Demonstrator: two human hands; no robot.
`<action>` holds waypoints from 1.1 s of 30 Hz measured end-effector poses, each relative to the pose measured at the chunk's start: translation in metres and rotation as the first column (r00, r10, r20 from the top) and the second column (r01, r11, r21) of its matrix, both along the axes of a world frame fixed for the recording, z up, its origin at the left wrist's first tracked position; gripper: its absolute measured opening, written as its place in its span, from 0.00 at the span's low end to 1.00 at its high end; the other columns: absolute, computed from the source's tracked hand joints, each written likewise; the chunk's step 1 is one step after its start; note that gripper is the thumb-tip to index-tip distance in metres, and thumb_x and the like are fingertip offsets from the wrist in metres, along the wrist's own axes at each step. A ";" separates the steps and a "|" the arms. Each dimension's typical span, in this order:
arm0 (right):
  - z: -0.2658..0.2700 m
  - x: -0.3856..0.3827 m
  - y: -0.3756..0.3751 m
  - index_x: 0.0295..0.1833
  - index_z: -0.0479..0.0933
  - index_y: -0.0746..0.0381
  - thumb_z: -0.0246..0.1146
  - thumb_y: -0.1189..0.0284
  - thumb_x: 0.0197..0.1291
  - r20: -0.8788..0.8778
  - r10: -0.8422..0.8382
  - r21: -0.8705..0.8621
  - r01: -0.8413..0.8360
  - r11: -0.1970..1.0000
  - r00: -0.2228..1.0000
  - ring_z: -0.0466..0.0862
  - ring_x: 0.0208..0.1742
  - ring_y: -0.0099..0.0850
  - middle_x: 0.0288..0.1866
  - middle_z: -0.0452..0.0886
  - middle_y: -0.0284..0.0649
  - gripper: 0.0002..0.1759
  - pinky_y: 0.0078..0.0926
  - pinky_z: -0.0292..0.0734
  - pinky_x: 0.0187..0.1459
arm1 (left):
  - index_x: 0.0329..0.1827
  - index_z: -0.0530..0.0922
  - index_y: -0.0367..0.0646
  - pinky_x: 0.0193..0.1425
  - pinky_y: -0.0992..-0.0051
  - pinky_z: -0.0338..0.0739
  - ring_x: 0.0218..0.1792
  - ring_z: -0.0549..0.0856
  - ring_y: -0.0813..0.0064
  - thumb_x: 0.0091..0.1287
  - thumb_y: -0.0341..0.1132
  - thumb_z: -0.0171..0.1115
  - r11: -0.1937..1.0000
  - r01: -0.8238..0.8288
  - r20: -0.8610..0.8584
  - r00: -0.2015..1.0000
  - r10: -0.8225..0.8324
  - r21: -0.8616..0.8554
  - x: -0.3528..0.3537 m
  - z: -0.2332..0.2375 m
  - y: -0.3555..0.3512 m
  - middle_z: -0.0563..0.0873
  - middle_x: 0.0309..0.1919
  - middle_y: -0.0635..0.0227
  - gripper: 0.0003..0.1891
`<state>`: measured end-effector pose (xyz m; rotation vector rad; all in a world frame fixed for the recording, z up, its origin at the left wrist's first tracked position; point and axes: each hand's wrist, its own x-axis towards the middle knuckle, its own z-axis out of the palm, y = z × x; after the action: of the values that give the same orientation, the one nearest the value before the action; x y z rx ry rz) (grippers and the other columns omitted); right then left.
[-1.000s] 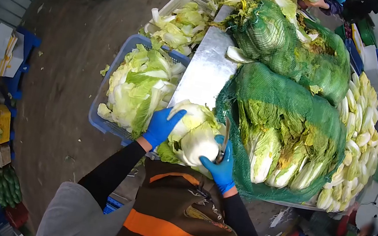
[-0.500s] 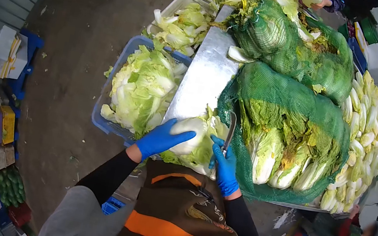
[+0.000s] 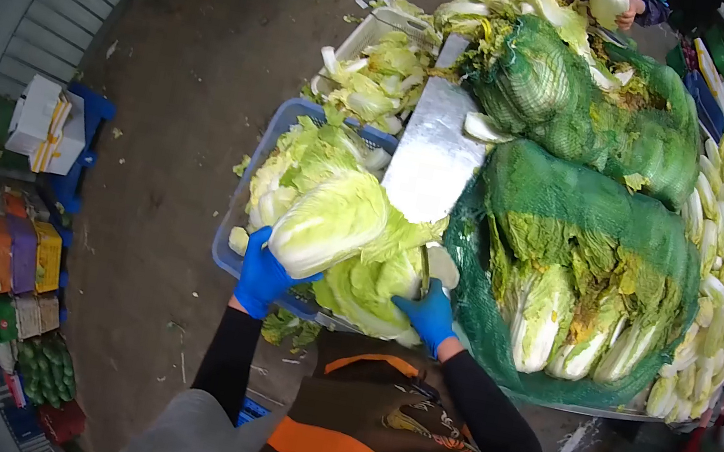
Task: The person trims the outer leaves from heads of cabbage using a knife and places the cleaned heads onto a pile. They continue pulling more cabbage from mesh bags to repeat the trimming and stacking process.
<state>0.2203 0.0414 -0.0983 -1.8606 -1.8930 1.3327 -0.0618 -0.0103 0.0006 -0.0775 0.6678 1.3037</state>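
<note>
My left hand point(image 3: 264, 275) is closed round the base end of a trimmed napa cabbage point(image 3: 331, 219), holding it tilted over the blue basket point(image 3: 230, 232). My right hand point(image 3: 429, 319) is closed on a knife point(image 3: 439, 271), whose broad greyish blade points away from me; its handle is hidden in the glove. The right thumb reaches over loose green cabbage leaves point(image 3: 367, 290) at the near end of the metal table point(image 3: 436, 152). Both hands wear blue gloves. More pale leaves lie in the basket under the cabbage.
Right of the knife, a green net bag point(image 3: 598, 205) holds several untrimmed cabbages, with another net bag point(image 3: 584, 120) behind it. Trimmed cabbages point(image 3: 721, 280) are piled at far right. A white basket point(image 3: 356, 41) holds leaves. Another person's hand point(image 3: 628, 12) holds a cabbage at the back.
My left hand has carried the cabbage left, off the table and over the blue basket, parting it from the loose leaves. My right hand stays by those leaves. The view has shifted slightly.
</note>
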 end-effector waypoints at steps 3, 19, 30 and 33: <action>0.035 -0.050 0.039 0.51 0.73 0.65 0.69 0.55 0.56 -0.530 -0.320 -0.446 0.063 0.893 0.785 0.78 0.24 0.28 0.36 0.81 0.42 0.27 0.25 0.73 0.23 | 0.76 0.55 0.41 0.71 0.43 0.60 0.72 0.63 0.50 0.62 0.59 0.52 0.961 0.247 -0.978 0.136 -0.159 -0.122 0.018 0.052 0.003 0.60 0.74 0.53 0.44; 0.130 -0.030 0.032 0.40 0.74 0.63 0.69 0.67 0.54 -0.577 -0.212 -0.119 0.175 0.977 0.789 0.73 0.25 0.19 0.25 0.74 0.29 0.14 0.22 0.71 0.28 | 0.72 0.61 0.40 0.69 0.59 0.68 0.63 0.76 0.60 0.70 0.47 0.58 0.998 0.062 -0.314 0.948 -0.048 0.034 0.070 -0.006 0.013 0.75 0.63 0.57 0.32; 0.135 -0.003 0.060 0.52 0.76 0.63 0.71 0.62 0.57 -0.549 -0.450 -0.260 0.368 0.893 0.704 0.74 0.22 0.17 0.31 0.78 0.30 0.22 0.16 0.71 0.22 | 0.74 0.60 0.43 0.62 0.48 0.74 0.60 0.78 0.57 0.74 0.55 0.44 0.939 -0.015 0.527 0.831 -0.179 0.344 0.058 -0.025 0.009 0.74 0.64 0.53 0.32; 0.149 -0.019 0.045 0.54 0.76 0.60 0.74 0.62 0.54 -0.635 -0.365 -0.481 0.022 0.876 0.681 0.73 0.24 0.15 0.31 0.78 0.29 0.25 0.14 0.70 0.24 | 0.73 0.60 0.42 0.71 0.57 0.68 0.66 0.72 0.60 0.77 0.50 0.42 0.931 0.226 -0.405 0.909 -0.097 0.286 0.061 0.016 0.015 0.71 0.67 0.56 0.28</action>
<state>0.2011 0.0863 0.0510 -1.2970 -1.0012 2.1189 -0.0011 0.0044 0.0169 0.5128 0.7616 1.2596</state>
